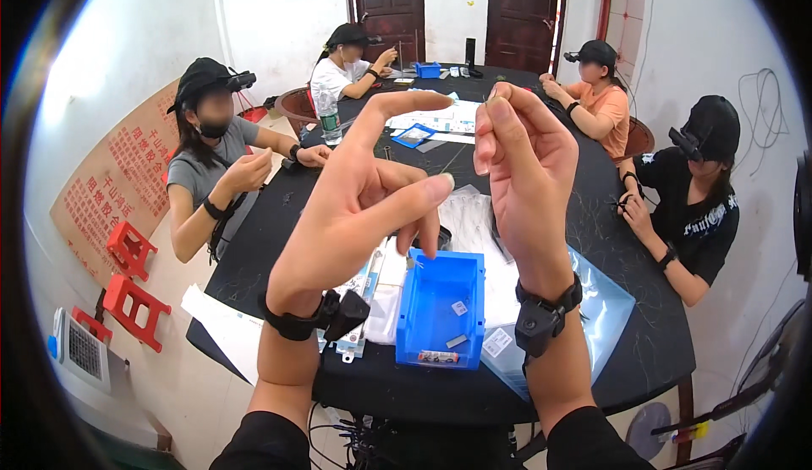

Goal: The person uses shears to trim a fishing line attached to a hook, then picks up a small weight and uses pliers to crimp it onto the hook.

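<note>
Both my hands are raised above the table. My right hand (529, 144) pinches a thin strand between thumb and index finger, its other fingers bent. A fine, thread-like strand (451, 159) slants up from my left thumb toward the right hand. On my left hand (364, 191) the index finger is stretched out and arched, while the thumb lies against the bent middle finger where the strand starts. Below stands a blue plastic bin (441, 301) holding a small battery and small labelled pieces. What lies right inside the fingertips is too small to make out.
A black-covered table (626, 335) carries a clear blue folder (605, 309), white plastic bags (469, 212), papers, a water bottle (328, 119) and loose strands. Several people in caps sit around it, hands at work. Red stools (135, 309) stand at the left, and cables hang below the table.
</note>
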A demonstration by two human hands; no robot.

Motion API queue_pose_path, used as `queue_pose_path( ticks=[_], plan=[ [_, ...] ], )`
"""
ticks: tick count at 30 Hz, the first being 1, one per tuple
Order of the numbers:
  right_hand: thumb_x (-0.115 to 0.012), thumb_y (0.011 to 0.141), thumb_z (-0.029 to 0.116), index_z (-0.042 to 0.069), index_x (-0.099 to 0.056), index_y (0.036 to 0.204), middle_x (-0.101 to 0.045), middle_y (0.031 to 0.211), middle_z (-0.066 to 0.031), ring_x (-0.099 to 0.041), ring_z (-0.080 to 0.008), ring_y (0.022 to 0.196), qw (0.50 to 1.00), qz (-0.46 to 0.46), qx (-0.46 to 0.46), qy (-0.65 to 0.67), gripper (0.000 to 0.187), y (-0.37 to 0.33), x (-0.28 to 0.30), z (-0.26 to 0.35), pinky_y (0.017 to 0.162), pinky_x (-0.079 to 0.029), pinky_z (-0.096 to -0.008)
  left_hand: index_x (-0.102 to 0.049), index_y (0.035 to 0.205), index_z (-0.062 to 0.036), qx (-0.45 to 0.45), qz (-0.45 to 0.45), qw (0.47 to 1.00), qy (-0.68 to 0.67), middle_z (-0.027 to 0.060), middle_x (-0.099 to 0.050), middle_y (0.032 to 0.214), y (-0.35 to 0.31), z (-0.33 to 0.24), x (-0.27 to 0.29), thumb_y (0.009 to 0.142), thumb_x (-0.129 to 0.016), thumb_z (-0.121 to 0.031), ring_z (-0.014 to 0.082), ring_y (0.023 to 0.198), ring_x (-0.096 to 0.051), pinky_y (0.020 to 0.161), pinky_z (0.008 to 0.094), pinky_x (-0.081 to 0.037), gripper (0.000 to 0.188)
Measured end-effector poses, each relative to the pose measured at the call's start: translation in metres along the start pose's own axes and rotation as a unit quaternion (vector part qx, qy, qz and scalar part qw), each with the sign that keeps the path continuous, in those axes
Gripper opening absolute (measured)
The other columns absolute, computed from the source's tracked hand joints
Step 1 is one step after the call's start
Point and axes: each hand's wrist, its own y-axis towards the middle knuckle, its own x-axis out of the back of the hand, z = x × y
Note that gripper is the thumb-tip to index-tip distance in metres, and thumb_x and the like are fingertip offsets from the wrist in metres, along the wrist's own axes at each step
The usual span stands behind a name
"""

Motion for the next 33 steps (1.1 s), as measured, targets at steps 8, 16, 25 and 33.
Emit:
queue_pose_path(
  ticks=[8, 16, 25, 33],
  plan=[
    [-0.068, 0.110, 0.011, -0.008, -0.068, 0.123, -0.074, 0.096, -0.0105, -0.069, -0.0110, 0.076, 0.999, -0.030, -0.005, 0.037, 0.023, -0.004, -0.010, -0.005, 0.064, -0.056, -0.0263, -0.035, 0.161, 0.0065, -0.173, -0.026, 0.966, -0.191, 0.0345, -0.069, 0.132, 0.011, 0.017, -0.003, 0.110, -0.056, -0.011, 0.0124, 0.079, -0.065, 0.082, 0.0310, -0.055, 0.058],
    [-0.067, 0.109, 0.005, -0.008, -0.068, 0.122, -0.075, 0.096, -0.0098, -0.066, -0.0082, 0.073, 0.996, -0.027, 0.066, -0.057, 0.018, -0.013, -0.022, 0.003, 0.061, -0.052, -0.0242, -0.062, 0.139, 0.0087, -0.194, -0.132, 0.972, -0.006, 0.0195, -0.074, 0.132, 0.015, 0.025, -0.023, 0.108, -0.063, 0.000, 0.0138, 0.088, -0.073, 0.081, 0.0283, -0.060, 0.032],
    [-0.069, 0.108, 0.007, -0.007, -0.069, 0.120, -0.076, 0.101, -0.0088, -0.075, -0.0118, 0.093, 0.991, -0.018, 0.070, -0.108, 0.018, -0.013, -0.021, -0.003, 0.080, -0.064, -0.0267, -0.074, 0.117, 0.0086, -0.210, -0.175, 0.956, 0.109, 0.0114, -0.078, 0.103, 0.016, 0.033, -0.025, 0.103, -0.069, 0.006, 0.0131, 0.081, -0.076, 0.071, 0.0254, -0.059, 0.015],
    [-0.069, 0.108, 0.007, -0.007, -0.070, 0.120, -0.077, 0.102, -0.0096, -0.077, -0.0138, 0.097, 0.993, -0.038, 0.044, -0.100, 0.018, -0.014, -0.023, -0.012, 0.082, -0.066, -0.0282, -0.076, 0.116, 0.0105, -0.144, -0.176, 0.971, 0.067, 0.0125, -0.080, 0.095, 0.013, 0.028, -0.023, 0.102, -0.071, 0.003, 0.0143, 0.074, -0.077, 0.066, 0.0247, -0.059, 0.017]
  ],
)
